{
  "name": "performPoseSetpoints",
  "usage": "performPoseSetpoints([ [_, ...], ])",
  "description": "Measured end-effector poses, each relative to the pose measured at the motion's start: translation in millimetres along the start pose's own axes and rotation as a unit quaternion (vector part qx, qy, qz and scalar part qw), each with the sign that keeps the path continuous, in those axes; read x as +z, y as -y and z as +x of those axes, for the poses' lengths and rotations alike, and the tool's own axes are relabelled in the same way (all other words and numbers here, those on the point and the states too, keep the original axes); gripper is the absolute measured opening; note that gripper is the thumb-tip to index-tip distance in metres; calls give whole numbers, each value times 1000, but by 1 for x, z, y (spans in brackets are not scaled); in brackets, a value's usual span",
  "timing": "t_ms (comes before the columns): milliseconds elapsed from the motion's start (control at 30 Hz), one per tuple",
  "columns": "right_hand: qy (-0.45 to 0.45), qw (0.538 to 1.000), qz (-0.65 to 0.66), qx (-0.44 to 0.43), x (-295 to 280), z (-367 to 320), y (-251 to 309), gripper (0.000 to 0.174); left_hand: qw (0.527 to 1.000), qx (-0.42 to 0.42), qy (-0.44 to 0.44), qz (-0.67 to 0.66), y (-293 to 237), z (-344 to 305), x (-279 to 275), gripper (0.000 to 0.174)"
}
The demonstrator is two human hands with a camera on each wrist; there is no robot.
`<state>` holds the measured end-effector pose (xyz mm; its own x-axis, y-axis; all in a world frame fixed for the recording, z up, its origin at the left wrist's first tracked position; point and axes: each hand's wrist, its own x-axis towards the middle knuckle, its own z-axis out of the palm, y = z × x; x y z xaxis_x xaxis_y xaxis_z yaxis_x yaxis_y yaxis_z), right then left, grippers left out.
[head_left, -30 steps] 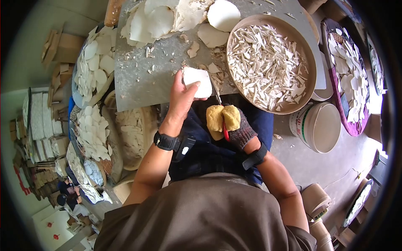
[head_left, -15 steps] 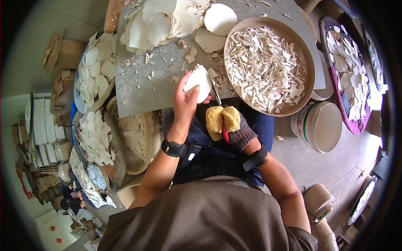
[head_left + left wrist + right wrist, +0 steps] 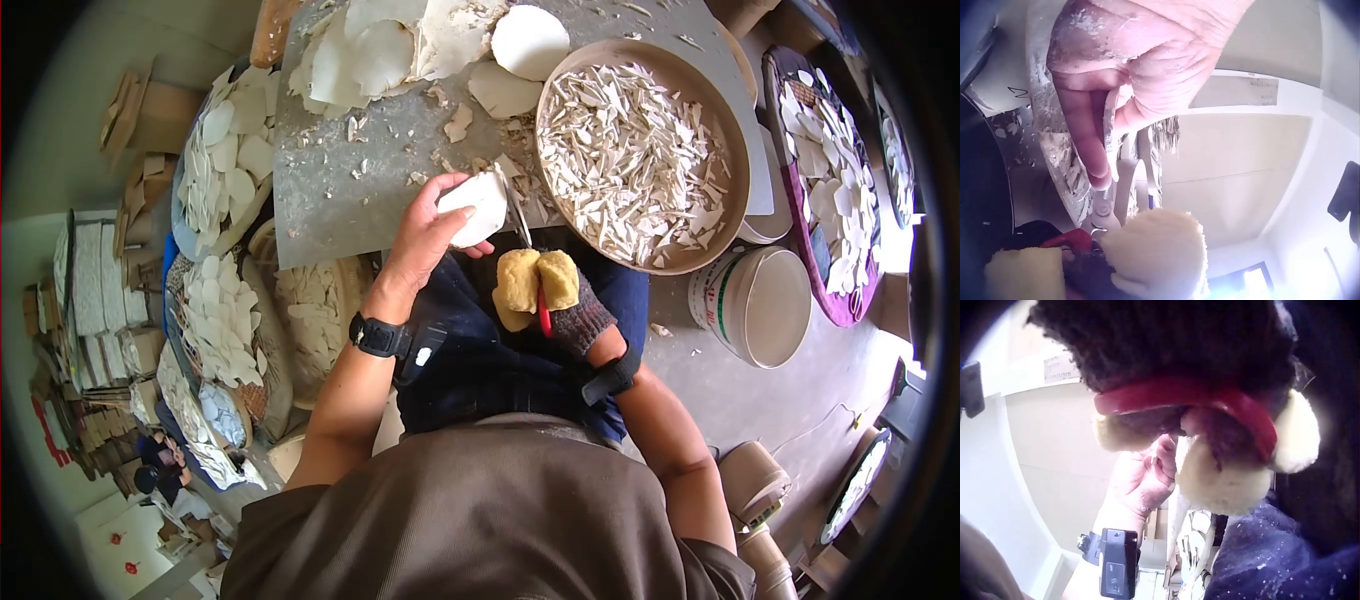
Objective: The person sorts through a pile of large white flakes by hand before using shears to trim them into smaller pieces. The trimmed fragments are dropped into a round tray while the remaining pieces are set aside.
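Observation:
In the head view my bare left hand pinches a thin, flat white piece over the front edge of the table, thumb on its upper face. The left wrist view shows this piece edge-on between thumb and fingers. My right hand, in a dark knitted glove, grips red-handled shears. Their blades reach up to the right edge of the piece. Yellow foam pads cover the gloved fingers around the handles. In the right wrist view the red handle loops across the glove.
A round tray full of white strips stands at the table's right. Large white discs and scraps lie at the back of the grey table. A bucket stands on the floor at right; baskets of white pieces stand at left.
My left hand turned the white piece upright, then tipped it back, its wrist swinging right and then left again. The gloved right hand with the shears stayed nearly in place.

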<state>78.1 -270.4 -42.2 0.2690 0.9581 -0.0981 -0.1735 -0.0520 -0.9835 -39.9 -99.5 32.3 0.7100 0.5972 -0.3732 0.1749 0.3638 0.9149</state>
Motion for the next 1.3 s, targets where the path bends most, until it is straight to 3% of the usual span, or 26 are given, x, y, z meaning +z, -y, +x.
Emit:
performPoseSetpoints([
  [100,-48,991,118,43,8,-2,18,15,999,-4,30,37,-8,-3,-4,42],
  [200,65,985,-158,-9,-12,5,6,31,997,-11,57,53,-14,-10,-3,43],
  [233,69,980,-187,-8,-12,8,9,30,996,-12,63,54,-15,-12,-3,44],
  [300,65,994,-74,40,-12,9,0,30,997,73,-31,20,-8,-13,-1,44],
  [400,75,995,-71,-1,-10,9,-8,22,976,154,-155,-22,10,-11,5,44],
  [467,65,995,-69,-29,3,3,31,18,954,209,-210,-41,24,-6,9,43],
  [500,67,996,50,22,8,2,35,20,954,211,-206,-47,23,-7,9,41],
  [600,81,988,-124,-42,6,3,30,19,968,170,-179,-44,22,-6,0,41],
  [900,65,947,-278,-147,8,-4,38,16,987,68,-144,-24,10,-5,-23,34],
  [933,71,941,-288,-162,7,-4,41,17,988,100,-117,7,8,-7,-28,31],
  [967,48,986,-128,-99,9,-6,40,19,986,133,-89,39,6,-9,-36,29],
  [1000,22,999,36,-34,12,-7,36,21,982,166,-60,71,2,-11,-38,27],
  [1033,-4,979,199,33,13,-7,32,24,970,236,-31,51,-3,-16,-33,24],
  [1067,33,960,277,15,6,-5,28,26,963,254,-32,83,-3,-20,-33,23],
  [1133,0,994,110,-5,1,-8,18,20,945,289,-37,148,-4,-29,-38,22],
  [1167,1,1000,12,-14,-2,-9,14,19,956,255,-35,141,-4,-34,-40,23],
  [1233,75,969,-235,-27,-12,-12,11,25,974,186,-31,125,-3,-45,-41,25],
  [1300,85,992,77,45,-13,-9,-3,27,990,136,-19,-3,-6,-55,-38,25],
])
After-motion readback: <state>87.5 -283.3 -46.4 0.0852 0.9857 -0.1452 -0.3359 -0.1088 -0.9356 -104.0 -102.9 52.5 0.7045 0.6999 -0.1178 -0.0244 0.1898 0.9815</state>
